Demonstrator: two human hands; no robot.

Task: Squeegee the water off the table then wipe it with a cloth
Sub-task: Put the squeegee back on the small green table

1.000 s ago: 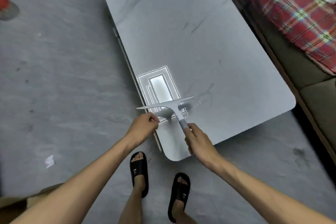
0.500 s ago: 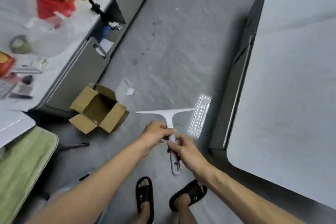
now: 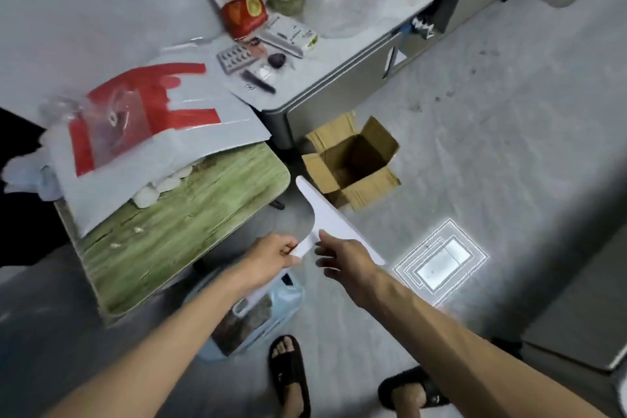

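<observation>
— While the left hand [image 3: 278, 256] grips the squeegee [image 3: 325, 210] by its handle, is the right hand [image 3: 342, 258] holding too?
— No, its fingers are spread and empty, just at 3 o'clock.
— Where's the blade?
— Aloft, slanting toward 11 o'clock, its tip near the cardboard box [image 3: 364, 185].
</observation>
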